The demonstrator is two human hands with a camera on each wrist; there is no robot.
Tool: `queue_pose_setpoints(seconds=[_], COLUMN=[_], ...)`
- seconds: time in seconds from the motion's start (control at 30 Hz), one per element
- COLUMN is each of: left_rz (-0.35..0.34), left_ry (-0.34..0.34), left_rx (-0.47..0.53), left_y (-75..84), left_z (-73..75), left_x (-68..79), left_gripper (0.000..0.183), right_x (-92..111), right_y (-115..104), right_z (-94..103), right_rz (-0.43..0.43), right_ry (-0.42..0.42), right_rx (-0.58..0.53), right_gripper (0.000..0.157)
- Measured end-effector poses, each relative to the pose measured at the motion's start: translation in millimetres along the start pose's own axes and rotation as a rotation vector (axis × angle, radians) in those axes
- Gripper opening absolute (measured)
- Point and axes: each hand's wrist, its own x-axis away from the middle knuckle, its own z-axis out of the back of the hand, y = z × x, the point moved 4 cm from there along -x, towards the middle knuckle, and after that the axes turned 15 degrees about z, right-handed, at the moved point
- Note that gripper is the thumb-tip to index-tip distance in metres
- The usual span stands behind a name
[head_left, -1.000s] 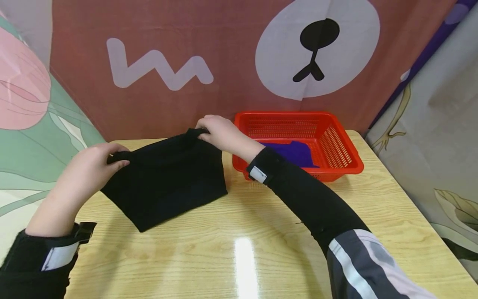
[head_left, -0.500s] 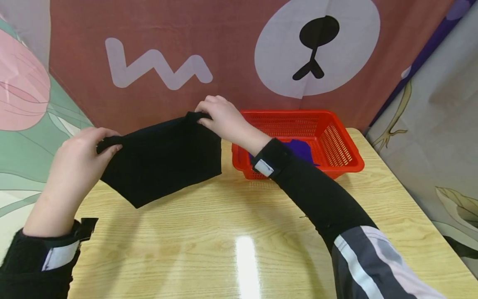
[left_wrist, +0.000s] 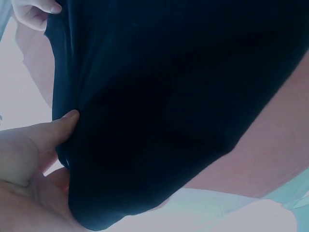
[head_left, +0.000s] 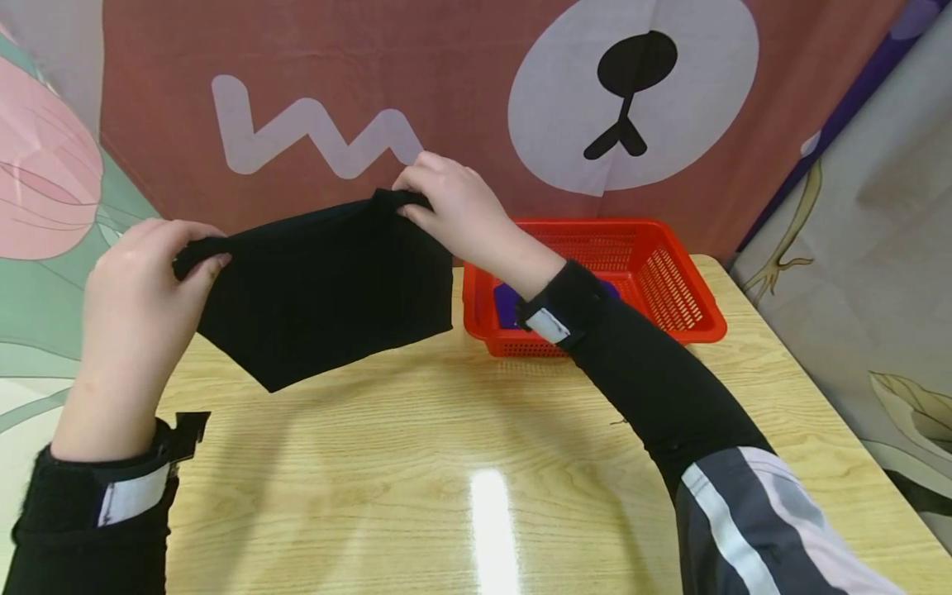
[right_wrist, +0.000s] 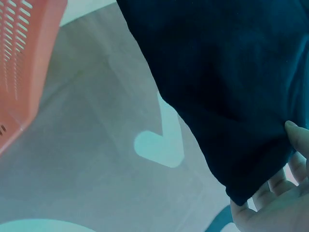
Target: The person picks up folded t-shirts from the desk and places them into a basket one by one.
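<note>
A black cloth [head_left: 327, 289] hangs stretched between my two hands above the table, its lower edge slanting up to the right. My left hand [head_left: 145, 289] pinches its upper left corner between thumb and fingers. At the upper right corner, my right hand [head_left: 457, 202] grips the edge, with a small fold poking up beside the fingers. In the left wrist view the left thumb presses on the cloth [left_wrist: 159, 111] near its edge. The right wrist view has the right thumb and fingers on either side of the cloth [right_wrist: 227, 92].
A red plastic basket [head_left: 680, 289] stands at the back right of the wooden table [head_left: 387, 479]. Inside it lies a purple cloth [head_left: 508, 306], partly hidden by my right forearm. A printed curtain [head_left: 461, 99] with a bear's muzzle hangs right behind the table.
Both hands have lifted the black cloth up and away from the tabletop, with the left hand also shifting left. Both hands keep their hold. The basket has not moved.
</note>
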Motion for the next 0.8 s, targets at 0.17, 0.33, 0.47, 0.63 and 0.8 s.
queue_pose_setpoints(seconds=[0.17, 0.33, 0.47, 0.63, 0.8], left_rz=[-0.004, 0.003, 0.007, 0.007, -0.027], left_ry=[0.073, 0.106, 0.123, 0.129, 0.105], left_rx=[0.054, 0.064, 0.086, 0.111, 0.129], left_y=[10.8, 21.2, 28.4, 36.4, 44.8], left_z=[5.9, 9.3, 11.0, 8.9, 2.3], left_x=[-2.3, -5.1, -8.3, -12.0, -14.5], left_gripper=[0.019, 0.019, 0.019, 0.018, 0.018], right_x=[1.5, 3.4, 5.9, 10.8, 21.2], right_y=[-3.8, -4.1, -3.2, -0.5, 5.5], right_z=[14.5, 26.5, 35.8, 45.0, 50.7], right_rz=[0.009, -0.007, -0.021, -0.024, -0.040], right_ry=[0.081, 0.144, 0.166, 0.189, 0.202], right_rx=[0.036, 0.056, 0.066, 0.071, 0.060], right_gripper=[0.023, 0.022, 0.023, 0.021, 0.019])
